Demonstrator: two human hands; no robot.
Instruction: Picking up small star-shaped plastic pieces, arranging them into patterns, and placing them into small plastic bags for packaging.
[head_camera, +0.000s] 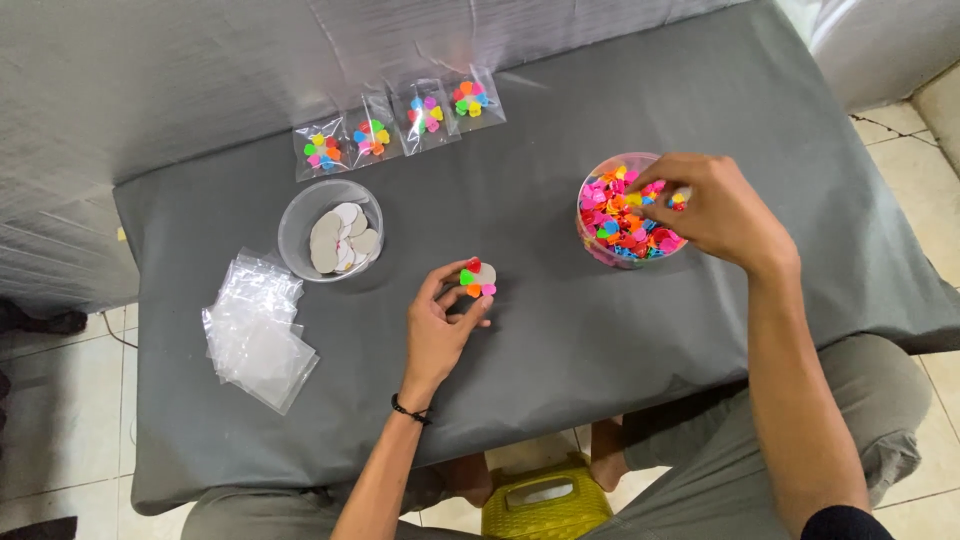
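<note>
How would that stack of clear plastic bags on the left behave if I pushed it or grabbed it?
The clear plastic bags look thin and glossy, so they would probably slide apart rather than move as one stack. They lie fanned and loosely piled on the gray tablecloth, which suggests they are floppy and very light. Empty and flat, they seem unlikely to roll or tip.

Grey tablecloth (560, 330), multicoloured clips (622, 222) in pink tub (592, 250), white discs (342, 238), yellow stool (545, 500).

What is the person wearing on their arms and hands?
Both hands are bare: no gloves, no rings in view. The left hand has a thin black band round the wrist. The right hand has a bare forearm, with a dark sleeve edge near the elbow.
</note>
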